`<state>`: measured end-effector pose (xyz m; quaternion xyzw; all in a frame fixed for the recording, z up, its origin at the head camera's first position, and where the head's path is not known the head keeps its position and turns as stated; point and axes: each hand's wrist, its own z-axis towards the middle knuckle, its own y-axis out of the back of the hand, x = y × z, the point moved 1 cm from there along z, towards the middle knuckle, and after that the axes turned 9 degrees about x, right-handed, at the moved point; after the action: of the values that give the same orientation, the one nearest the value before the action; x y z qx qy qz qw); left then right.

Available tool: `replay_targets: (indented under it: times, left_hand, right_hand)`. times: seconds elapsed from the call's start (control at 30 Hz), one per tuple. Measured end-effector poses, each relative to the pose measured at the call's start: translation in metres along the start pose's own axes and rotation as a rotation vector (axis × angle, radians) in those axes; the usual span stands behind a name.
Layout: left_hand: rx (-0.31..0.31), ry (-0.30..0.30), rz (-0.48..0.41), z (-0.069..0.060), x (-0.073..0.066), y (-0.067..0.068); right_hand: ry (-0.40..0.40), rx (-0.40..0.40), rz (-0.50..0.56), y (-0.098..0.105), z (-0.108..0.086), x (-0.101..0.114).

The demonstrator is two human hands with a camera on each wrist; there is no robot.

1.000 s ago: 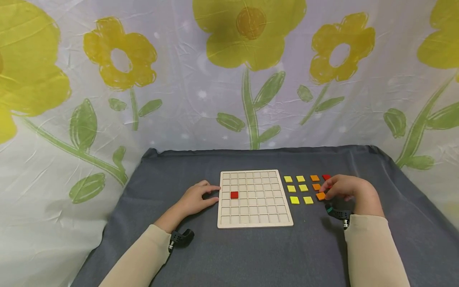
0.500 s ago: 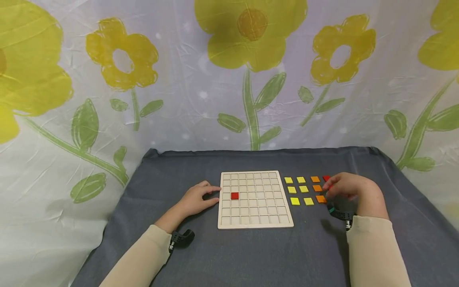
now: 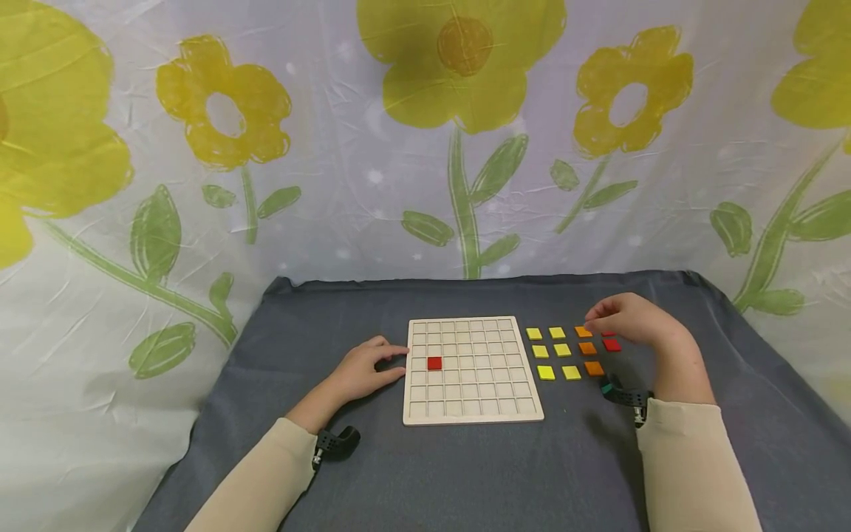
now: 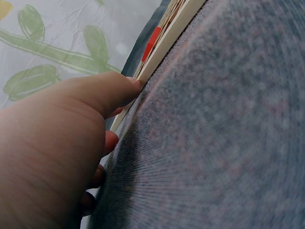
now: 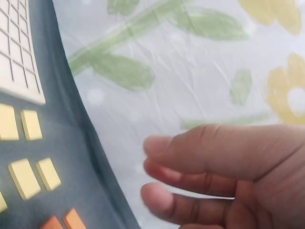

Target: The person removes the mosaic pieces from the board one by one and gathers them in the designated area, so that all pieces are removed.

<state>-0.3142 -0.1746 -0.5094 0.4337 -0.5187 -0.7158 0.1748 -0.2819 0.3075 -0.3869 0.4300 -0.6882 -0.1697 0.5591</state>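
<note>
A pale wooden grid board (image 3: 472, 421) lies on the table, one red square tile (image 3: 434, 363) in a cell on its left side. My left hand (image 3: 362, 368) touches the board's left edge with thumb and index finger; the left wrist view shows the thumb (image 4: 124, 86) against the rim. My right hand (image 3: 631, 319) hovers over the far end of the loose tiles, its fingertips by the far orange tile (image 3: 583, 332). In the right wrist view, no tile shows between its thumb (image 5: 159, 144) and fingers. A second red tile (image 3: 611, 345) lies below that hand, another partly hidden.
Yellow tiles (image 3: 561, 349) stand in two columns right of the board. Beside them runs an orange column, with a middle tile (image 3: 586, 349) and a near tile (image 3: 594, 368). A dark grey cloth (image 3: 465, 480) covers the table. A flowered curtain (image 3: 332, 185) hangs behind.
My right hand has risen and moved away from me, from beside the near orange and red tiles to the far end of the columns. My left hand stays on the board's edge.
</note>
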Motion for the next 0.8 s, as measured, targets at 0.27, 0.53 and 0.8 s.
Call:
replay_targets:
  times: [0.27, 0.53, 0.8]
  left_hand:
    - [0.001, 0.0, 0.004, 0.0, 0.0, 0.001]
    - [-0.001, 0.0, 0.003, -0.001, -0.001, 0.001]
    - [0.001, -0.003, 0.005, -0.001, -0.002, 0.001]
  right_hand:
    - [0.053, -0.149, -0.02, -0.011, 0.007, 0.028]
    - [0.139, -0.225, -0.018, -0.028, 0.013, 0.055]
    - [0.236, -0.273, -0.028, -0.047, 0.018, 0.079]
